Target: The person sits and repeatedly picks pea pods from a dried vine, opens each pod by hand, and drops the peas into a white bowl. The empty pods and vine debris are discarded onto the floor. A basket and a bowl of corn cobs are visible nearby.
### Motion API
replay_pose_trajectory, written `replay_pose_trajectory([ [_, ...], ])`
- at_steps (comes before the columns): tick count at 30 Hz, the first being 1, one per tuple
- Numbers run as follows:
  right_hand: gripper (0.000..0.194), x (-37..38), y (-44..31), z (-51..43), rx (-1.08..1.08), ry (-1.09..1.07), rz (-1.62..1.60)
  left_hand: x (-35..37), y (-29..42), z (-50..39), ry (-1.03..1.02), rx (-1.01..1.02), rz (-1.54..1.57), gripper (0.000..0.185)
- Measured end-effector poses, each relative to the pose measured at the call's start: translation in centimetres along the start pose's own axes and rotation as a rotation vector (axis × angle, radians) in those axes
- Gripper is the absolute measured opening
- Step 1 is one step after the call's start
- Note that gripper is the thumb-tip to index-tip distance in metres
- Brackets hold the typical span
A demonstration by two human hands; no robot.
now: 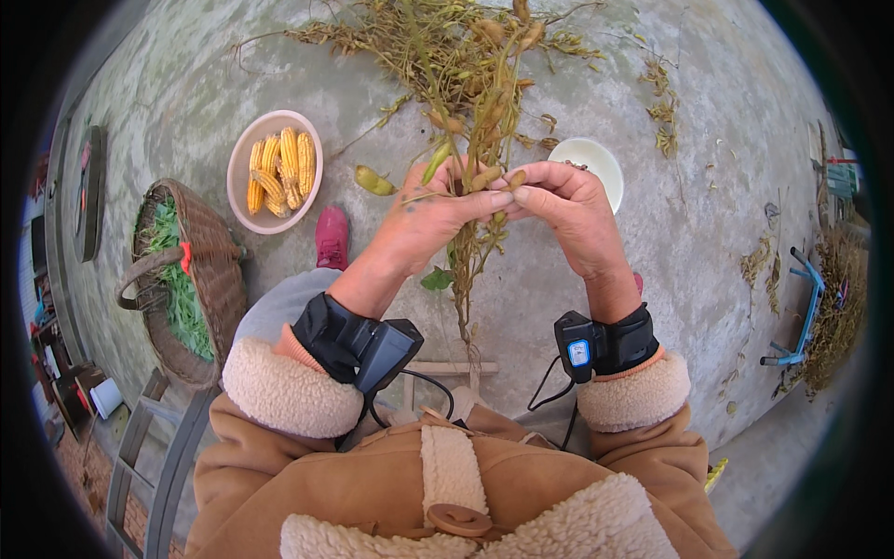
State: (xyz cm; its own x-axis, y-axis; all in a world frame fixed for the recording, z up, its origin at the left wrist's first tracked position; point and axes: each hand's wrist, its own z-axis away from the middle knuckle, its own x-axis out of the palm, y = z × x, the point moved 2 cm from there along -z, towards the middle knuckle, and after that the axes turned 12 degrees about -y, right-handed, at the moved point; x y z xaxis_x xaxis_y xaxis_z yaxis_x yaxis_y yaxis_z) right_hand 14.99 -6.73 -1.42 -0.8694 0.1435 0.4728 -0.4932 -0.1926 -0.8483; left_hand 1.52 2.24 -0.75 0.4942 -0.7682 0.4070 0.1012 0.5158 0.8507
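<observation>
Upright before me is a dried soybean plant [489, 126] with brown and yellow-green pods, its roots hanging towards my lap. My left hand [447, 202] is closed around its stems. The thumb and fingertips of my right hand [566, 199] pinch a brown pod [517, 179] beside the stems, with the fingertips of both hands almost meeting. Partly behind my right hand is a white bowl [601, 164] holding a few small dark things. Beyond the hands, a heap of dried soybean plants [391, 42] lies on the concrete floor.
A pink basin [234, 171] of corn cobs [288, 157] stands at the left. Nearer are a wicker basket [209, 279] with green leaves and a grey ladder-like frame [174, 447]. At the right are a blue metal frame [810, 307], more dried plants [838, 300] and scattered stalks [663, 105].
</observation>
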Motion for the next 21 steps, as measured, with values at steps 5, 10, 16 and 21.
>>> replay_pose_trajectory([
  [5, 0.015, 0.0, 0.6, -0.1, 0.009, 0.047, 0.003, 0.1, 0.0, 0.1, 0.037, 0.003, -0.157, 0.018],
  [10, 0.018, 0.3, 0.9, -0.2, 0.029, 0.154, 0.009, 0.1, -0.3, -0.1, 0.053, -0.097, -0.009, 0.019],
  [16, 0.021, 0.8, 0.5, -0.2, -0.019, 0.24, 0.034, 0.2, -1.2, -0.4, 0.092, -0.078, 0.228, 0.016],
  [21, 0.021, 0.9, 0.7, -0.4, -0.068, 0.23, 0.251, 0.1, -1.6, -0.7, 0.142, -0.076, 0.246, 0.016],
])
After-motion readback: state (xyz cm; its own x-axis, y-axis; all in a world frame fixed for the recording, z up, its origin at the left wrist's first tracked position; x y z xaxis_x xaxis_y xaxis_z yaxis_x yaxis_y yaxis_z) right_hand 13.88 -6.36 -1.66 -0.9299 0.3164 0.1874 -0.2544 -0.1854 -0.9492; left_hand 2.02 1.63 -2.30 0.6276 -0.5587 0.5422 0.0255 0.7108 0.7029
